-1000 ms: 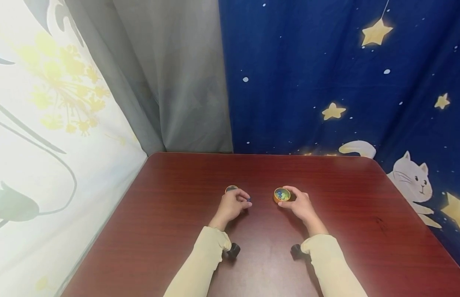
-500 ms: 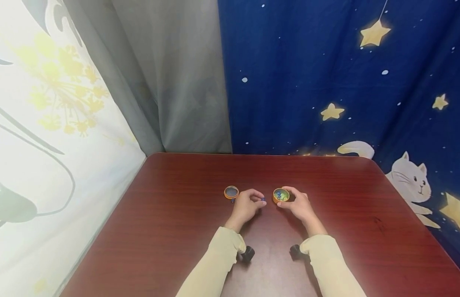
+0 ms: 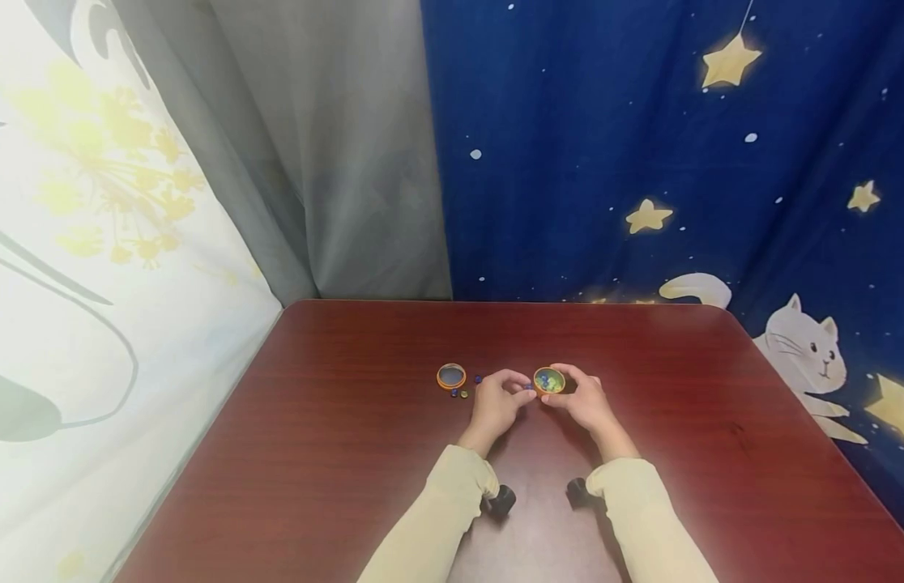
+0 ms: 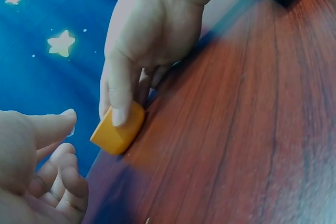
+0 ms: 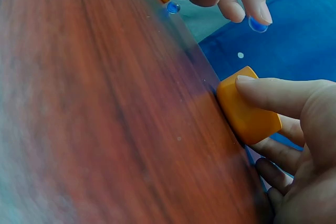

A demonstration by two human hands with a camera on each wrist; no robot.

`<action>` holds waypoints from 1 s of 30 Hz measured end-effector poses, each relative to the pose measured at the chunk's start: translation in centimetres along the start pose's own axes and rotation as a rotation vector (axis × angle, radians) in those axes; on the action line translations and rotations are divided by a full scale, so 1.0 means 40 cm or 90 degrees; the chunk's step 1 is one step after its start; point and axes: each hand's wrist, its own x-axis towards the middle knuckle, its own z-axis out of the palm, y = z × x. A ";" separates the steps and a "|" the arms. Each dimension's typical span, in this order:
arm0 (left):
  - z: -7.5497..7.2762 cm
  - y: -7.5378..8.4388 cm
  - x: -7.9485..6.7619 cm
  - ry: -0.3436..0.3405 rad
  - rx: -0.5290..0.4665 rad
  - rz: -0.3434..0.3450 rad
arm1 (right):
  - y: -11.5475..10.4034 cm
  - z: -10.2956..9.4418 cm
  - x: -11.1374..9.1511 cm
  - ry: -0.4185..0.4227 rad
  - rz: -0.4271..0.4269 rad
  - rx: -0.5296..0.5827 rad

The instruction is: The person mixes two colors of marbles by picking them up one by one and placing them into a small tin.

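Observation:
In the head view my left hand [image 3: 499, 402] is beside an orange bowl, pinching a clear and blue glass marble [image 5: 257, 25] between thumb and finger. The marble is just left of the bowl's rim, apart from it. My right hand [image 3: 587, 402] grips the orange bowl [image 5: 245, 107] from the right, thumb on the near side and fingers on the far side. Several green and blue marbles [image 3: 548, 380] lie inside that bowl, which stands on the table. Its inside is hidden in both wrist views.
A second orange round container [image 3: 451, 387] with a grey inside stands left of my hands. Beside it on the dark red table [image 3: 335, 453] lie loose marbles, blue [image 3: 478, 379] and greenish [image 3: 464, 394]. Curtains [image 3: 379, 162] rise behind the table.
My left hand has moved right, from over the second orange container to beside the bowl, carrying the blue marble. The container and loose marbles have come into sight. My right hand stays on the bowl.

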 end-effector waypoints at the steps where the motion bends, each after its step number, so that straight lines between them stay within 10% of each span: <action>1: 0.002 0.001 -0.001 0.002 -0.002 0.000 | -0.001 -0.001 0.000 0.000 0.000 0.001; 30: 0.058 0.007 0.024 0.037 0.035 -0.006 | 0.000 -0.001 0.002 0.001 -0.002 0.006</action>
